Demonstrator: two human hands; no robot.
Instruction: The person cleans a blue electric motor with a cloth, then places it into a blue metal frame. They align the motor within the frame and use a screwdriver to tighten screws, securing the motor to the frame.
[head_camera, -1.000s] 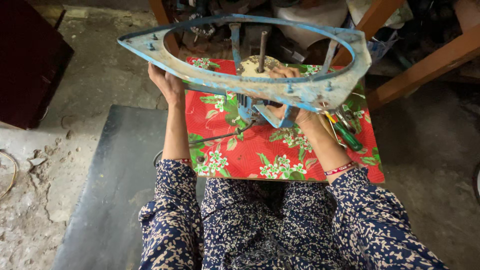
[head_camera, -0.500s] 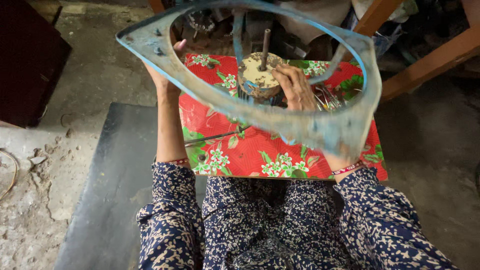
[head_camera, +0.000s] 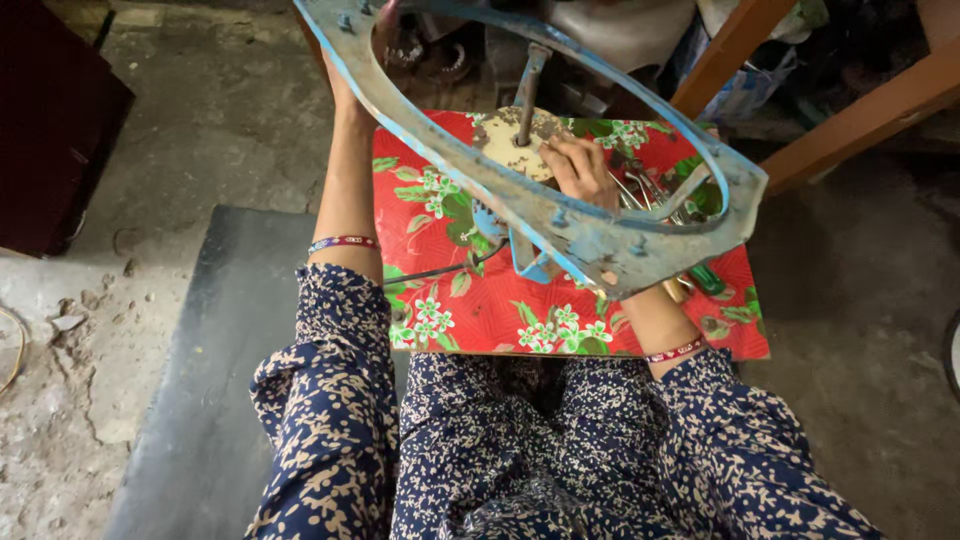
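Rough grey concrete floor (head_camera: 200, 130) runs under everything, with a dark slab (head_camera: 200, 380) where the person sits and a low board covered in red floral oilcloth (head_camera: 470, 300) in front of the knees. Above that board, tilted steeply, hangs a large ring-shaped metal frame with worn blue paint and bolts along its rim (head_camera: 600, 240). It is lifted clear of the cloth, with its far end higher than its near end. The left hand (head_camera: 345, 85) is up at the far rim and seems to grasp it, though the frame hides most of the fingers. The right hand (head_camera: 580, 170) reaches through the ring's opening and rests curled on a round, rusty cream-coloured disc (head_camera: 500, 145) with an upright metal rod (head_camera: 528, 85) through its middle; whether it grips the disc I cannot tell. A green-handled tool (head_camera: 706, 280) and other loose metal tools lie under the frame's near edge. By my reckoning the frame is mid-handling, not yet seated or set aside.
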